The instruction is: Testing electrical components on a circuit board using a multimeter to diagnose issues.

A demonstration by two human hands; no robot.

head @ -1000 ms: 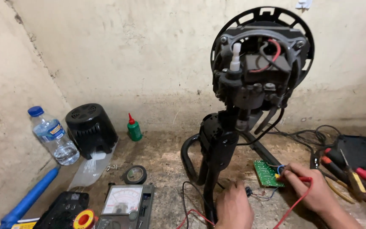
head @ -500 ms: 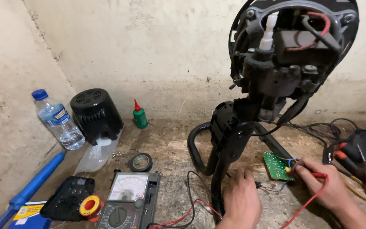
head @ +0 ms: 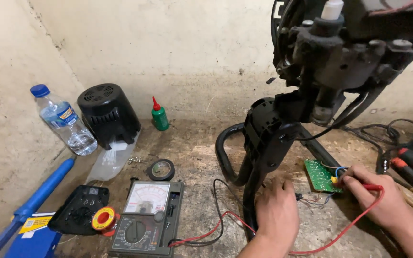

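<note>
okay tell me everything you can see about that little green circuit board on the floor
The green circuit board is a small rectangle, dotted with pale solder points, lying flat and slightly skewed on the worn floor just right of the black stand. Blue and yellow wires leave its right edge, where the right hand presses a red probe.

Dim warm light, soft shadows, slight wide-angle distortion at edges

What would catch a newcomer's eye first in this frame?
The big black fan stand and motor housing towers at upper right. Below it, the right hand holds a red probe against a small green circuit board, while the left hand rests on the floor. An analog multimeter lies at lower left.
</note>
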